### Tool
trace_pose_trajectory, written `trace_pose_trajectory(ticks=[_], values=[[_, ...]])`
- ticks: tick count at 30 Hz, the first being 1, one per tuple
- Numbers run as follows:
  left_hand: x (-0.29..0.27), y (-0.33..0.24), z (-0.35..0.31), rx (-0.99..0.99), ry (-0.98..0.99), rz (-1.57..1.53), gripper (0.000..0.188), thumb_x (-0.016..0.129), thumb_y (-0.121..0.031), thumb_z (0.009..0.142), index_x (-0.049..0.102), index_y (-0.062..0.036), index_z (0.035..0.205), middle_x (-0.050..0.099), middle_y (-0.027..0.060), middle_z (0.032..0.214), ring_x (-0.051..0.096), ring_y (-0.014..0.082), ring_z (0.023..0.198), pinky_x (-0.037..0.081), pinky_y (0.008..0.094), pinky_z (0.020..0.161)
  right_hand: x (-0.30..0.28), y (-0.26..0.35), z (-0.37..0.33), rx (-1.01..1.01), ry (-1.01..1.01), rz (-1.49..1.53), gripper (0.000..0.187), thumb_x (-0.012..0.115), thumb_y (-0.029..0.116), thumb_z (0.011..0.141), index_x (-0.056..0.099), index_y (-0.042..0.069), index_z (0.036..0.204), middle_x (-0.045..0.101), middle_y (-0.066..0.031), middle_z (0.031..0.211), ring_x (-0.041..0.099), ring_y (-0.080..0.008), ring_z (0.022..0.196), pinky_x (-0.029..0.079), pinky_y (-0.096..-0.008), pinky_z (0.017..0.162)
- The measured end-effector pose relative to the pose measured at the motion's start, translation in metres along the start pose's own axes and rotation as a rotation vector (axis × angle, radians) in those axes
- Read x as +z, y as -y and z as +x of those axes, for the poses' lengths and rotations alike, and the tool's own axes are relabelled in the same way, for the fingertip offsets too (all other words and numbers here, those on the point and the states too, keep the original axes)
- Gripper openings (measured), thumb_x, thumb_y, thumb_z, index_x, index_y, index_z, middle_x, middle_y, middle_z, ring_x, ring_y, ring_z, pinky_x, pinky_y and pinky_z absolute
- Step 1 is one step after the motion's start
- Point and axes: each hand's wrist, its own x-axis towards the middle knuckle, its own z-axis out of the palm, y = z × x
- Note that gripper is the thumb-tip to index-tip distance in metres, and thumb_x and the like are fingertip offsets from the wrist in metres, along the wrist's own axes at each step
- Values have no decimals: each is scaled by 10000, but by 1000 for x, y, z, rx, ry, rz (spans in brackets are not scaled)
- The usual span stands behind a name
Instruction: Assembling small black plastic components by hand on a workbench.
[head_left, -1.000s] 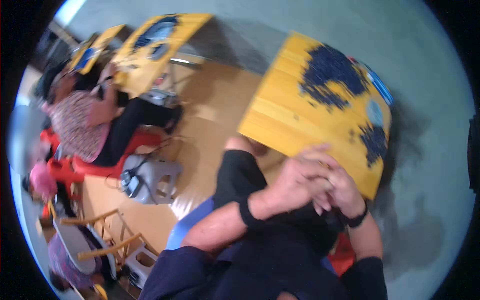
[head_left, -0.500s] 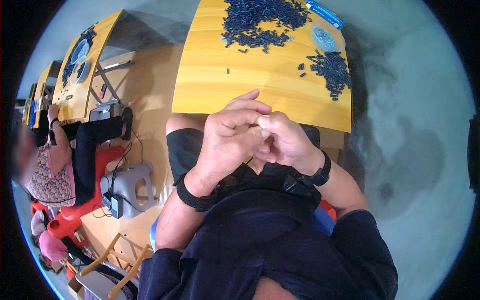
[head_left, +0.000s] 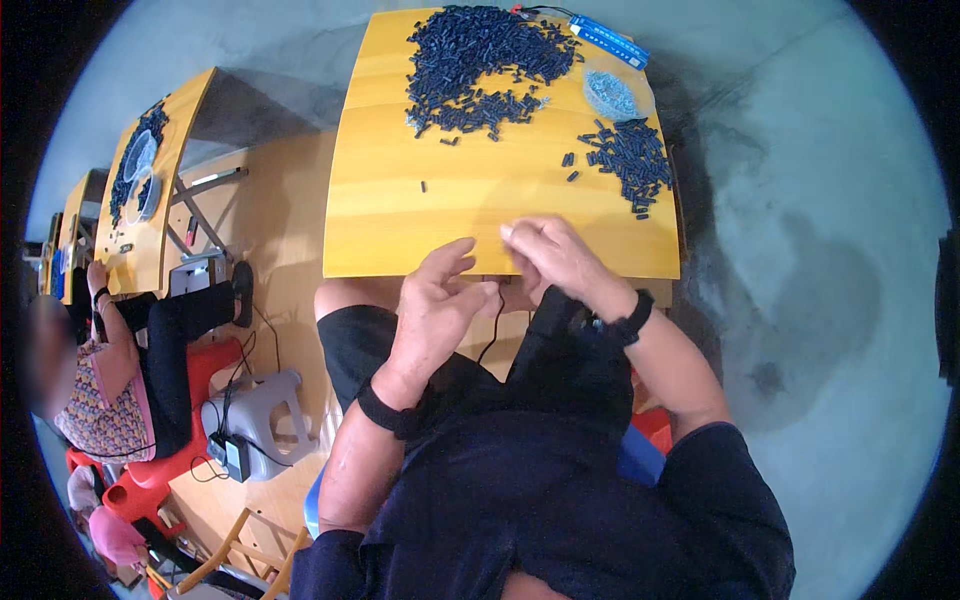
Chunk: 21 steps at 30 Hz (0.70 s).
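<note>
Just in front of the table's near edge, my left hand (head_left: 435, 308) is closed, its thumb pressed toward the curled fingers. Whatever it may hold is too small or hidden to make out. My right hand (head_left: 563, 262) is over the near edge of the yellow table (head_left: 390, 235), apart from the left. Its thumb and forefinger are pinched together, and I cannot make out anything between them. Beyond the hands, a single small black piece (head_left: 423, 187) lies on the tabletop. A pile of short black cylindrical pieces (head_left: 635, 160) lies at the right edge.
A larger heap of black pieces (head_left: 470, 60) covers the table's far part. A clear bowl of small silvery parts (head_left: 611, 95) stands beside a blue-and-white box (head_left: 610, 42). To the left, another person (head_left: 110, 390) sits at a second table (head_left: 165, 200). A grey stool (head_left: 265, 425) with cables stands between us.
My hands, pressed together before, have come apart. The right has moved up to the table edge, while the left stays lower. The view has shifted, so more floor shows past the table's far end.
</note>
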Motion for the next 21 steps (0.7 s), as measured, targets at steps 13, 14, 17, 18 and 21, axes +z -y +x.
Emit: trace_pose_trajectory(ticks=[13, 14, 17, 18, 21], values=[[-25, 24, 2, -68, -5, 112, 278, 667, -53, 812, 632, 68, 1060, 667, 99, 980, 613, 137, 874, 491, 258, 797, -86, -49, 57, -129, -408, -1148, 290, 587, 272, 833, 576, -7, 912, 640, -235, 756, 636, -403, 725, 505, -496, 668], [-25, 23, 2, -67, -7, 112, 278, 667, -53, 812, 632, 68, 1060, 667, 99, 980, 613, 137, 874, 491, 258, 797, -87, -51, 59, -115, -435, -1145, 282, 584, 264, 833, 574, -5, 919, 642, -230, 754, 638, -402, 726, 506, -498, 667], [-26, 19, 1, -108, -14, 167, 265, 666, -57, 814, 639, 66, 1047, 670, 90, 952, 606, 122, 859, 489, 250, 782, -95, -55, 62, -78, -526, -1190, 240, 577, 221, 820, 574, -11, 880, 645, -219, 718, 647, -385, 665, 525, -483, 643], [-27, 22, 1, -132, -15, 142, 263, 667, -60, 813, 641, 66, 1042, 671, 86, 942, 604, 118, 853, 487, 246, 777, -97, -54, 62, -51, -525, -1198, 233, 588, 203, 807, 568, -18, 880, 649, -226, 743, 652, -380, 686, 530, -475, 643], [-30, 29, 2, -135, -29, 104, 292, 679, -88, 802, 641, 72, 1043, 676, 107, 923, 618, 140, 848, 493, 260, 770, -92, -44, 67, -70, -565, -1135, 218, 564, 187, 818, 581, 6, 938, 644, -219, 760, 637, -395, 721, 506, -487, 665]])
